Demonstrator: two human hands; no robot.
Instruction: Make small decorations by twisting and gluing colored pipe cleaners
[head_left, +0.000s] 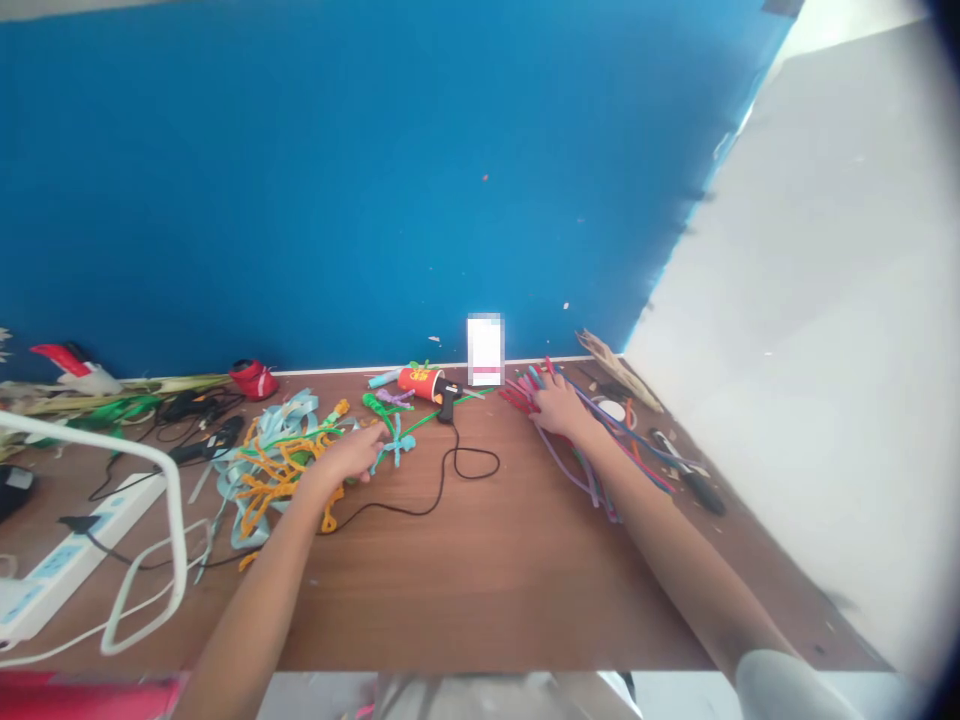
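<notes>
My left hand (360, 452) reaches over the left middle of the table, its fingers apart. Just past its fingertips lies a light blue fuzzy pipe cleaner shape (399, 443), with a green pipe cleaner piece (373, 403) beyond; whether the hand touches either, I cannot tell. Orange pipe cleaner pieces (277, 480) and a pale blue ribbon (298, 410) lie tangled left of the wrist. My right hand (559, 405) rests with spread fingers on a bundle of pipe cleaners, red ones (517, 400) at its fingertips and purple ones (555, 458) below. Part of the bundle is hidden under the hand and forearm.
A black glue gun (448, 400) lies by a tipped red paper cup (420, 382), its cord looping across the table. At left are a white power strip (82, 555) and a white bent frame (176, 520). A black-handled tool (697, 485) lies near the right wall.
</notes>
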